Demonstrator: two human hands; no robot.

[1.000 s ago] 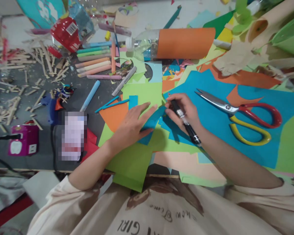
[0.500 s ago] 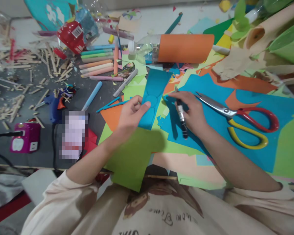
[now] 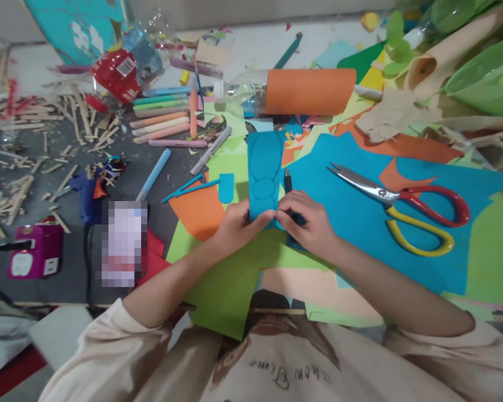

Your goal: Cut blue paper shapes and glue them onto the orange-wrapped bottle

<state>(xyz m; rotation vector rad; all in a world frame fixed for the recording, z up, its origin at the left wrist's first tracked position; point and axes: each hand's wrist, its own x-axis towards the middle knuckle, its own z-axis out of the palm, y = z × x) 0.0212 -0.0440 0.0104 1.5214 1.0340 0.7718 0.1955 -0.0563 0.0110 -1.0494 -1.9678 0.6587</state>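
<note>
A strip of blue paper (image 3: 265,162) stands up in front of me with a bow outline drawn on it. My left hand (image 3: 236,226) is closed on its lower left edge, thumb on the front. At the lower right corner, the thumb and fingers of my right hand (image 3: 307,223) pinch the same strip. A black pen (image 3: 288,181) pokes out above my right hand; I cannot tell whether the fingers grip it. Right of that hand, scissors (image 3: 385,195) with red and yellow handles lie on a large blue sheet (image 3: 347,223).
A clear bottle wrapped in orange paper (image 3: 310,92) lies behind the strip. Felt pens (image 3: 163,120), a blue glue gun (image 3: 87,195), a phone (image 3: 123,243) and wooden stick pieces (image 3: 20,184) cover the left side. Green paper (image 3: 221,290) overhangs the front edge.
My right hand has moved left from holding the pen apart to pinching the strip's lower corner. The blue strip has turned upright to face me. A small blue cutout now shows at the left.
</note>
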